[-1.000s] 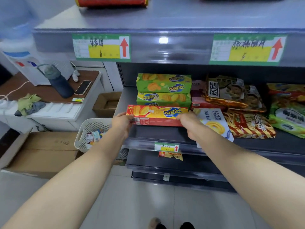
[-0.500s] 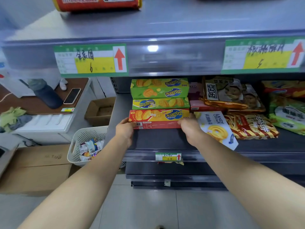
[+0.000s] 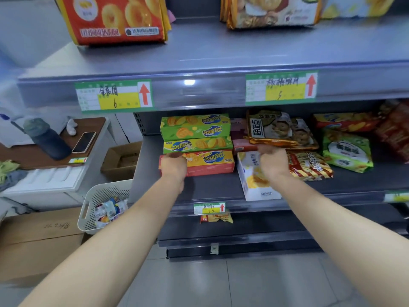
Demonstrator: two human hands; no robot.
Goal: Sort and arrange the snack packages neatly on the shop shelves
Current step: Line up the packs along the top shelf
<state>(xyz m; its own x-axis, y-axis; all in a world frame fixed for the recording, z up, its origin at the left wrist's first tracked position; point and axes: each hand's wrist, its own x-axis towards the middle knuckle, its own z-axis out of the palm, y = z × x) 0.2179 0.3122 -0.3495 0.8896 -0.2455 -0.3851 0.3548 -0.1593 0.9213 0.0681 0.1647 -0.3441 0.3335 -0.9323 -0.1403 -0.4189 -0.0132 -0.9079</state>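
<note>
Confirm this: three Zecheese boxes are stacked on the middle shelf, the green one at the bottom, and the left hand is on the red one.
Not quite. The head view shows the green box on top of the stack, the yellow box in the middle, and the red box at the bottom. The left hand is indeed on the red one, at its left end.

single head-worn wide-angle view, facing forward and slightly down at the middle shelf (image 3: 221, 187) from arm's reach, upper shelf (image 3: 221, 56) at top edge, floor (image 3: 243, 282) at bottom, desk (image 3: 55, 149) far left
</note>
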